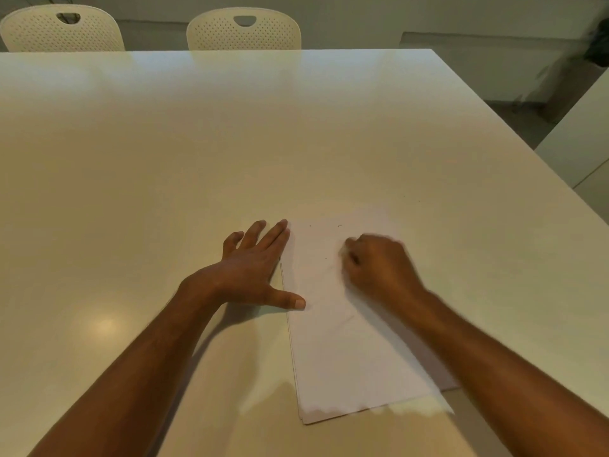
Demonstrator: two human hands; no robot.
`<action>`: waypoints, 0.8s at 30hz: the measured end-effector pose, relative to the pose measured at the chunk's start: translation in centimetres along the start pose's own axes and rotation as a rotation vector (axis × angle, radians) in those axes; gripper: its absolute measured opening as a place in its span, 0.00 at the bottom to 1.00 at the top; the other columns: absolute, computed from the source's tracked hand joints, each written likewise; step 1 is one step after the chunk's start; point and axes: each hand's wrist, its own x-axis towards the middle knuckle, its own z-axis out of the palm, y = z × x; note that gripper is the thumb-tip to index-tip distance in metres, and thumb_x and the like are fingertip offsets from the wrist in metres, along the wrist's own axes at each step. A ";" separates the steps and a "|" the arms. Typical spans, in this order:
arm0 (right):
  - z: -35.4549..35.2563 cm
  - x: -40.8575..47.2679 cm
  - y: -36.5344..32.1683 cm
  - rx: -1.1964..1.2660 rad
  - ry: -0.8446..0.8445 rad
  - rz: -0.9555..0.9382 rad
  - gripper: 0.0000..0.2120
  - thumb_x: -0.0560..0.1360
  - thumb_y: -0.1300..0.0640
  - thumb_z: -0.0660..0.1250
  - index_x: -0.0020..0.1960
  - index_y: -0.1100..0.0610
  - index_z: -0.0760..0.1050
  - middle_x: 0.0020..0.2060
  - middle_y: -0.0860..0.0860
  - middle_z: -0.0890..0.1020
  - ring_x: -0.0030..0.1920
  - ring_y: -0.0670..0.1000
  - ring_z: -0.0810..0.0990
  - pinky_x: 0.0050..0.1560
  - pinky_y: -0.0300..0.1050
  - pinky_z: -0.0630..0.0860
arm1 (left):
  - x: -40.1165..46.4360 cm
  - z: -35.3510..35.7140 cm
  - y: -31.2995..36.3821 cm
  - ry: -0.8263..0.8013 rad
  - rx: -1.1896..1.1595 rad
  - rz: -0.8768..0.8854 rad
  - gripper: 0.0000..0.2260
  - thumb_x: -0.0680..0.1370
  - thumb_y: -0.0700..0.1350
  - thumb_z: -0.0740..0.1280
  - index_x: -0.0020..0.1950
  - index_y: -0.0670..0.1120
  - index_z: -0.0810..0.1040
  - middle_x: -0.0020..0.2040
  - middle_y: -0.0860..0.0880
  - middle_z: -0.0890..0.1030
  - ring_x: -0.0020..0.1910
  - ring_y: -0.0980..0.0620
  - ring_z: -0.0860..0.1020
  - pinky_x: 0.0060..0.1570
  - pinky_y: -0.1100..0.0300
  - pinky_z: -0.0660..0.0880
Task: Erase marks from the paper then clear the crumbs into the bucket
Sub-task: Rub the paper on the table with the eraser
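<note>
A: What lies nearest?

B: The paper [342,341], a white sheet flat on the cream counter [164,159], its near edge towards the person and its length running away from them. A second edge shows along its left side, so there may be more than one sheet; I cannot tell for sure.

A: And the left hand?

B: The left hand [250,268] lies palm down at the paper's left edge, about halfway up. Its fingers [273,235] are straight and spread flat. The thumb reaches out to the right and its tip rests on the paper; the index finger lies along the paper's left border, and the other fingers rest on the bare counter beside it.

A: The right hand?

B: The right hand [375,268] is on the far half of the paper, knuckles up, blurred. Its fingers are curled tightly inward towards the sheet as if pinching something small, but whatever they hold is hidden under them, so I cannot tell what it is. The forearm crosses the paper's right near corner.

A: Anything on the sheet itself?

B: A few small dark marks [339,226] near the far edge, just beyond the right hand, and a tiny speck between the two hands.

A: Farther off?

B: Two cream perforated chairs [244,31] stand at the counter's far side.
</note>
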 end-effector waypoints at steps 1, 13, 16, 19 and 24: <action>-0.4 0.8 1.5 -0.021 0.042 0.076 0.10 0.76 0.55 0.60 0.37 0.55 0.75 0.31 0.50 0.74 0.37 0.57 0.77 0.34 0.45 0.66 | 0.0 0.0 0.1 0.002 -0.002 0.001 0.60 0.63 0.81 0.59 0.79 0.51 0.32 0.78 0.57 0.28 0.77 0.50 0.28 0.76 0.42 0.36; -0.5 -0.1 0.7 0.013 0.108 0.031 0.11 0.74 0.59 0.61 0.33 0.55 0.69 0.28 0.49 0.70 0.32 0.57 0.76 0.32 0.44 0.61 | 0.2 0.1 -0.1 -0.008 -0.010 -0.015 0.60 0.63 0.82 0.59 0.79 0.52 0.32 0.77 0.59 0.27 0.76 0.52 0.27 0.76 0.44 0.34; 0.6 -3.0 -2.4 0.101 -0.009 -0.154 0.10 0.74 0.57 0.63 0.34 0.56 0.73 0.29 0.50 0.73 0.29 0.56 0.73 0.30 0.43 0.65 | 0.3 0.2 -0.1 -0.015 -0.011 -0.019 0.61 0.62 0.82 0.59 0.79 0.52 0.31 0.77 0.59 0.26 0.76 0.52 0.27 0.75 0.44 0.34; 0.3 -0.8 0.4 0.027 0.023 -0.005 0.10 0.76 0.55 0.61 0.38 0.55 0.75 0.32 0.51 0.76 0.34 0.57 0.76 0.34 0.44 0.64 | 0.3 0.1 -0.1 -0.018 -0.016 -0.012 0.61 0.62 0.82 0.59 0.79 0.52 0.31 0.76 0.60 0.26 0.76 0.52 0.27 0.75 0.44 0.34; 0.0 -1.5 -1.3 0.032 0.052 -0.020 0.08 0.73 0.57 0.63 0.35 0.55 0.73 0.30 0.52 0.76 0.32 0.58 0.76 0.33 0.43 0.61 | 0.2 0.0 0.0 -0.014 -0.020 -0.013 0.60 0.63 0.81 0.60 0.79 0.52 0.31 0.77 0.60 0.27 0.76 0.52 0.27 0.76 0.44 0.34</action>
